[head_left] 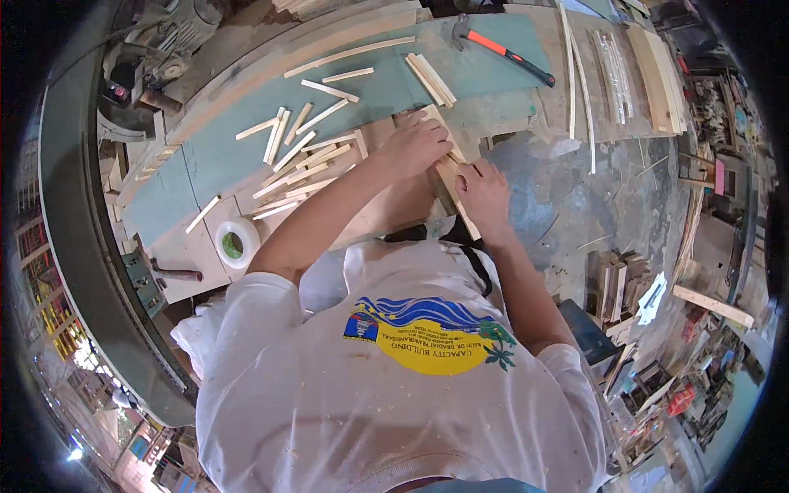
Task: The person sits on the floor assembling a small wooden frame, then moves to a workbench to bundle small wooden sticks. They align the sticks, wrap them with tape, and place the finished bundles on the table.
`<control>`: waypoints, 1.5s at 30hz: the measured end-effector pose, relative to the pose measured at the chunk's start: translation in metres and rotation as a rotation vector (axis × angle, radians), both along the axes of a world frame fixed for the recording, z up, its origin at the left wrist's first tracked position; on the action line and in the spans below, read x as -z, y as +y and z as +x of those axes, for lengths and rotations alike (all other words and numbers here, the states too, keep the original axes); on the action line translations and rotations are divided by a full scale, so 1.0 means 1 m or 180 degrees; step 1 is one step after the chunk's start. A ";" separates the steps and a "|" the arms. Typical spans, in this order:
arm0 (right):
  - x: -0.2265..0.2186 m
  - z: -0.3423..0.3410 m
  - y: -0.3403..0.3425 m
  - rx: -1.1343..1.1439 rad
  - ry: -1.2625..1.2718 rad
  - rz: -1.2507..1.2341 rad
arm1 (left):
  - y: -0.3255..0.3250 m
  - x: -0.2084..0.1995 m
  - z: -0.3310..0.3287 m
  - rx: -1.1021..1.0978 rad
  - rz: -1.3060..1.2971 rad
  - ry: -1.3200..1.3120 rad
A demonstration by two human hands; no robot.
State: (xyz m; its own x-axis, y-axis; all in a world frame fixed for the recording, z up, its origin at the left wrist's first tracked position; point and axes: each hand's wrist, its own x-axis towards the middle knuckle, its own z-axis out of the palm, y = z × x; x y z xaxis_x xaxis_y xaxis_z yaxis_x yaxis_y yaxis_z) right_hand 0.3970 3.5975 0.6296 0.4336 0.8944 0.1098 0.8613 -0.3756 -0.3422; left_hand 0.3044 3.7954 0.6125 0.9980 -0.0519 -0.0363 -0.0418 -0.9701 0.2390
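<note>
A narrow pale wooden board [448, 174] lies lengthwise at the work table's right edge, in front of my body. My left hand [417, 146] rests over its far part, with the fingers bent down onto the wood. Closer to me, my right hand [483, 193] grips the same board from the right side, fingers curled and thumb against it. Whatever sits under the fingertips is hidden. Left of my left forearm lies a loose pile of short thin wooden sticks [302, 174]. Two or three more sticks [430, 80] lie beyond the board.
A hammer [509, 56] with an orange and black handle lies at the far side. A white roll [251, 238] with a green core sits at the near left, beside a dark-handled tool [177, 273]. Long strips and planks [649, 78] lie far right. Wood offcuts [612, 287] stand on the right.
</note>
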 end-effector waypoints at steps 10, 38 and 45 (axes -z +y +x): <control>0.006 0.004 -0.017 0.0675 0.0928 0.0252 | 0.003 0.004 0.003 -0.0002 -0.0365 -0.0087; 0.002 -0.019 -0.029 0.1015 0.1028 -0.0930 | 0.004 -0.008 0.009 0.0014 -0.0409 0.0261; 0.005 -0.002 -0.015 0.0226 0.0589 0.0135 | 0.003 0.003 0.008 0.0095 -0.0251 -0.0002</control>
